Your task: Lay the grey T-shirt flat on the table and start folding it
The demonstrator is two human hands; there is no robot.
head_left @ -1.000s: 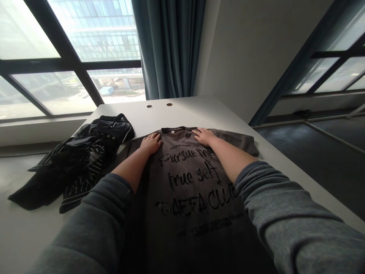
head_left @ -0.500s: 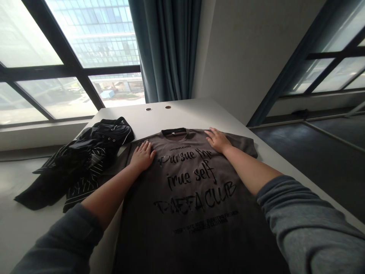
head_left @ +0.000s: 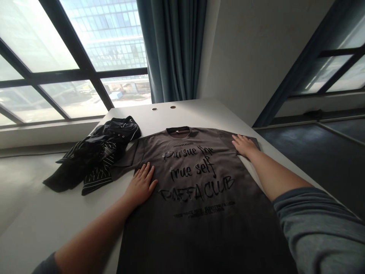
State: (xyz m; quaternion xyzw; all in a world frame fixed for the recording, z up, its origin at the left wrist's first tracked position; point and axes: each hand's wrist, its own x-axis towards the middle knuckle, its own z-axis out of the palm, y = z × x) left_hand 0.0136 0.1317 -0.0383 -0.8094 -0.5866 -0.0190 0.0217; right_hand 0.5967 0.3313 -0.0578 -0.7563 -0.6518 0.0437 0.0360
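Fingers of both hands, left hand (head_left: 142, 185) and right hand (head_left: 243, 145), lie spread flat on one brown T-shirt (head_left: 196, 198) beside one black garment (head_left: 97, 154).

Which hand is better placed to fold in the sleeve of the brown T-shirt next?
Probably the right hand: it lies flat on the right sleeve of the brown T-shirt. The left hand rests lower, on the shirt's side edge, below its sleeve.

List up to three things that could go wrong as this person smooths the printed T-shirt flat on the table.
1. The T-shirt lies close to the table's right edge, under the right hand; a push outward might slide its sleeve over.
2. The left sleeve lies against the dark striped garment; smoothing with the left hand could drag or tangle the two.
3. Uneven pressure may crease the lettering.
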